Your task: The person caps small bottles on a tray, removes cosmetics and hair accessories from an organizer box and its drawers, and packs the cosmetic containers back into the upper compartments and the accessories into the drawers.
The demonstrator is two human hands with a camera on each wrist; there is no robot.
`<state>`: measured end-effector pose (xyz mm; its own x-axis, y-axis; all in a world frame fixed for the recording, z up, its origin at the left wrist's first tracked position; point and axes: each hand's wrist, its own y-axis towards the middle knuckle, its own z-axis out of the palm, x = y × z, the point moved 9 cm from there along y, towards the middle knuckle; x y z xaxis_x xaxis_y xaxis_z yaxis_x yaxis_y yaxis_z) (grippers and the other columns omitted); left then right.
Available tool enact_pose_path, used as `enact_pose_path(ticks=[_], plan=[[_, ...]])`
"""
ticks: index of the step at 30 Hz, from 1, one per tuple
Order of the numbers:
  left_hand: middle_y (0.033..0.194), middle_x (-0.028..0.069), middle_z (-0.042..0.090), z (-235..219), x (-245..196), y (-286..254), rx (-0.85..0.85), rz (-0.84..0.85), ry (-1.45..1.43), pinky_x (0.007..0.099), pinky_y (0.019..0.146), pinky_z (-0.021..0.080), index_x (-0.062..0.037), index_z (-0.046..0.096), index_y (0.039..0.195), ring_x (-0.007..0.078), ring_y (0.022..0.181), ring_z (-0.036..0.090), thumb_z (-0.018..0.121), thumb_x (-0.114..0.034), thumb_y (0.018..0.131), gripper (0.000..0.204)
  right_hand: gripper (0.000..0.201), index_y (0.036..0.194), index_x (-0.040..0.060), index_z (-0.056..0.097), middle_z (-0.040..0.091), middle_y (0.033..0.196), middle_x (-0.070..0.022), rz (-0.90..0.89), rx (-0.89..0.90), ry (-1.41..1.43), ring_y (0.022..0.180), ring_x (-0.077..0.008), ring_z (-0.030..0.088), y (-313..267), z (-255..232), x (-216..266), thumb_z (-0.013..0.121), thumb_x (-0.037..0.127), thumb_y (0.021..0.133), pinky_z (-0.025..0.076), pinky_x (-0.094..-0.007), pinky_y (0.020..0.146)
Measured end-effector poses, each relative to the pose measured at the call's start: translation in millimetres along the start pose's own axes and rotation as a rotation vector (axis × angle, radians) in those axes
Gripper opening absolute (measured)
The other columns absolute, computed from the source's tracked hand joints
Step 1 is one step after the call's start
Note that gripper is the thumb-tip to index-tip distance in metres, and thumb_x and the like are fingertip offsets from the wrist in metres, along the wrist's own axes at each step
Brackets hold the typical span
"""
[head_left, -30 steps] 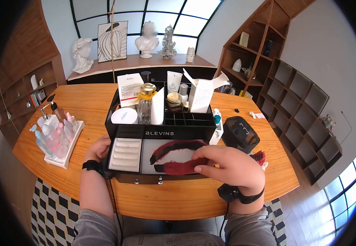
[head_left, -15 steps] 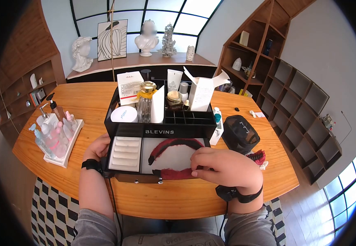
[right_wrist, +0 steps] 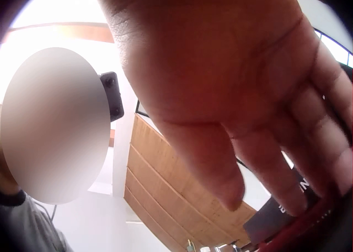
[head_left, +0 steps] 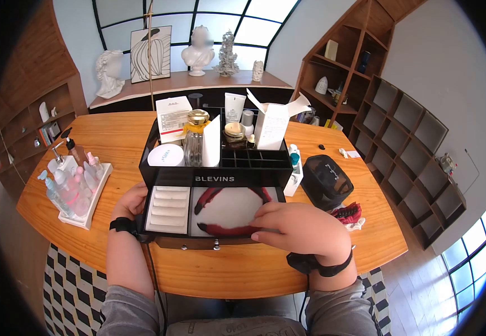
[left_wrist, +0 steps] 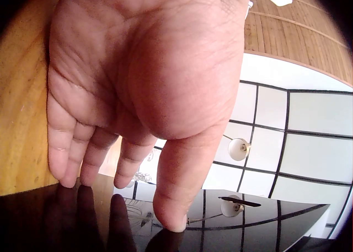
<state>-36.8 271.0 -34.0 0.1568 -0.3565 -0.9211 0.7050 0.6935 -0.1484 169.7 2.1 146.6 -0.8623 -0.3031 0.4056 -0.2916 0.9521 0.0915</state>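
Observation:
A dark red and black headband point(head_left: 223, 230) lies in the pulled-out drawer point(head_left: 226, 208) of a black cosmetics organizer point(head_left: 164, 178), its two ends toward the left. My right hand point(head_left: 302, 227) covers the bend of the headband. In the right wrist view its fingers are nearly straight, fingertips at the red band and thumb apart from them. My left hand point(head_left: 132, 200) rests against the organizer's left side. Straight fingers touch the glossy black panel point(left_wrist: 171, 238) in the left wrist view. White ring rolls point(head_left: 170, 211) fill the drawer's left compartment.
Boxes, jars and a glass bottle point(head_left: 195, 148) stand on top of the organizer. To its right are a black mesh pouch point(head_left: 327, 182) and a red hair claw point(head_left: 348, 213). A white tray point(head_left: 98, 193) of pump bottles stands on the left.
The right hand has lowered the headband's near side into the drawer and moved slightly left, its pinch loosening. The left hand has stayed at the organizer's side.

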Motion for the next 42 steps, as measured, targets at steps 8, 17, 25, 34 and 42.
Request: enact_pose_path(ticks=[8,17,25,34,42], plan=[[0.116,0.0125,0.065,5,-4,-6,-0.039,-0.024,0.035,0.0309,0.086,0.054,0.0019,0.055,0.126,0.0195,0.099,0.067,0.063,-0.009,0.088,0.04,0.032,0.106,0.0017,0.067,0.063,0.105,-0.0143,0.109,0.044,-0.098,0.098,-0.0321,0.06,7,11,-17,0.058,0.028,0.091,0.049,-0.037,0.085],[0.113,0.0121,0.067,1,-1,-3,-0.033,-0.016,0.0,0.031,0.083,0.055,0.0019,0.057,0.122,0.0191,0.095,0.068,0.062,-0.01,0.089,0.036,0.031,0.109,0.0025,0.065,0.063,0.106,-0.0137,0.067,-0.001,-0.117,0.099,-0.0323,0.06,-4,8,-6,0.06,0.026,0.09,0.049,-0.0367,0.084],[0.117,0.0089,0.065,-9,1,2,-0.001,0.005,0.067,0.0333,0.089,0.052,-0.0018,0.055,0.126,0.0193,0.1,0.066,0.061,-0.01,0.087,0.04,0.026,0.107,0.0005,0.065,0.064,0.101,-0.0148,-0.011,-0.535,0.106,0.091,-0.0312,0.062,-93,-64,27,0.066,0.009,0.083,0.049,-0.0352,0.079],[0.113,0.0086,0.066,-12,5,5,-0.025,0.003,0.017,0.0314,0.082,0.055,-0.0017,0.055,0.126,0.0183,0.094,0.067,0.061,-0.012,0.087,0.041,0.025,0.107,0.0008,0.068,0.063,0.098,-0.0134,0.886,-0.787,0.182,0.09,-0.0241,0.061,-235,17,-140,0.065,0.005,0.082,0.049,-0.0325,0.082],[0.116,0.0091,0.065,-22,7,9,-0.02,-0.001,0.05,0.033,0.084,0.055,-0.0025,0.054,0.126,0.0188,0.097,0.067,0.059,-0.013,0.088,0.04,0.031,0.104,0.009,0.072,0.063,0.102,-0.0154,1.108,-0.646,0.041,0.1,-0.0335,0.06,-263,44,-175,0.067,0.005,0.073,0.048,-0.0381,0.088]])
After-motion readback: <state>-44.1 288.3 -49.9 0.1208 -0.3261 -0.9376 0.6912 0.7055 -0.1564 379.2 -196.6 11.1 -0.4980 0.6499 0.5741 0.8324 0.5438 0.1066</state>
